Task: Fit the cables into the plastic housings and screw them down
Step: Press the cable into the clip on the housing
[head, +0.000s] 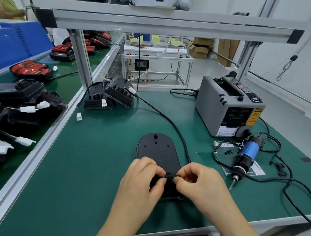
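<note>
While the black housing (157, 152) lies flat on the green worktop (92, 166), both hands work at its near end. My left hand (141, 176) and right hand (197, 180), fingers curled, pinch a small black part (169, 176) sitting on the housing. The black cable (161, 115) runs along the housing's right side; its end is hidden by my right hand. Right of the housing lies the blue screwdriver (246, 156). Beyond the housing: to the left, two assembled housings (110, 96); to the right, the grey tape dispenser (228, 105).

The surface (92, 157) is dark green; the plastic housing (157, 150) and cable (169, 119) are black. The tape dispenser (220, 103) is grey with a yellow label (253, 119), the electric screwdriver (248, 152) blue and black.
</note>
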Action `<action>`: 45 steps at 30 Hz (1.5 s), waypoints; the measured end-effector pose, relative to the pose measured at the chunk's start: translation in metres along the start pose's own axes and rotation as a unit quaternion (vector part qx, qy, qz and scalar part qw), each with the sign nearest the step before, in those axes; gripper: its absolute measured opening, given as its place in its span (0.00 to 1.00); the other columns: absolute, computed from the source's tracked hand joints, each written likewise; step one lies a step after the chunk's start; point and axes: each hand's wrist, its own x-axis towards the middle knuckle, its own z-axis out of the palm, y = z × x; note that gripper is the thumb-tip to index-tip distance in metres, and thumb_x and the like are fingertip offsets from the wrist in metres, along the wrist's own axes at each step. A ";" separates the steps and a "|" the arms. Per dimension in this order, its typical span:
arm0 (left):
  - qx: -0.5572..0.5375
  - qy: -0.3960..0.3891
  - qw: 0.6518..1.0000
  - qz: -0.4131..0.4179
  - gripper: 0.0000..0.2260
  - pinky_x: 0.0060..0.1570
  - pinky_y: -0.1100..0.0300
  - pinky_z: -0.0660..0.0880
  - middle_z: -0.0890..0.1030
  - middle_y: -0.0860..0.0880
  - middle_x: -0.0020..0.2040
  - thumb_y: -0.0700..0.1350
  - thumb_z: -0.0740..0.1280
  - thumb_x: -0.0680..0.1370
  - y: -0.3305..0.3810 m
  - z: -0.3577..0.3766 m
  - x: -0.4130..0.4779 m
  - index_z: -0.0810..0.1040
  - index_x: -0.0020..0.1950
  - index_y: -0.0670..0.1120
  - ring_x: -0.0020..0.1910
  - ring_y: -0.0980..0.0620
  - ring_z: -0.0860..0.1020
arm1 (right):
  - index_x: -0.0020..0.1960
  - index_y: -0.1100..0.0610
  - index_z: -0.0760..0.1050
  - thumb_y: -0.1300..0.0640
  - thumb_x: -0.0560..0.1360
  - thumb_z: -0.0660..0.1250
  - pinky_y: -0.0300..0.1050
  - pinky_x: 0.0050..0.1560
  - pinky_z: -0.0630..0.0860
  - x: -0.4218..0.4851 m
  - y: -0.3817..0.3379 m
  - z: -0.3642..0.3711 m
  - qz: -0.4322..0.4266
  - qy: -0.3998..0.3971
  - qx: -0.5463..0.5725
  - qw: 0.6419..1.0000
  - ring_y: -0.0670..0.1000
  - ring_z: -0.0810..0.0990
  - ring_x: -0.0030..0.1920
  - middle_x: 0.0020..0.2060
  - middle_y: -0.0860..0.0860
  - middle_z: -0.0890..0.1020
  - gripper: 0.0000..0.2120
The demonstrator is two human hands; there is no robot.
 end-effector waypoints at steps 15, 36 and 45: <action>-0.010 0.018 1.000 -0.010 0.06 0.45 0.65 0.68 0.74 0.58 0.43 0.38 0.73 0.71 -0.004 0.006 0.005 0.78 0.42 0.47 0.45 0.59 0.70 | 0.32 0.45 0.74 0.47 0.66 0.70 0.35 0.37 0.69 0.009 -0.005 0.006 -0.015 0.027 -0.058 0.998 0.38 0.76 0.35 0.29 0.38 0.79 0.07; -0.008 0.053 0.998 -0.014 0.06 0.41 0.64 0.70 0.72 0.60 0.43 0.41 0.70 0.72 -0.006 0.014 0.004 0.75 0.42 0.50 0.46 0.60 0.70 | 0.34 0.44 0.72 0.44 0.68 0.69 0.30 0.36 0.66 0.006 0.000 0.018 -0.037 0.062 -0.091 0.993 0.38 0.75 0.36 0.31 0.40 0.78 0.08; -0.048 0.048 0.998 0.003 0.05 0.44 0.63 0.68 0.73 0.59 0.44 0.48 0.63 0.74 -0.009 0.013 0.002 0.77 0.42 0.49 0.46 0.57 0.71 | 0.41 0.48 0.76 0.44 0.66 0.75 0.33 0.45 0.65 0.014 0.013 0.011 -0.157 0.088 -0.116 0.977 0.45 0.72 0.45 0.39 0.40 0.75 0.12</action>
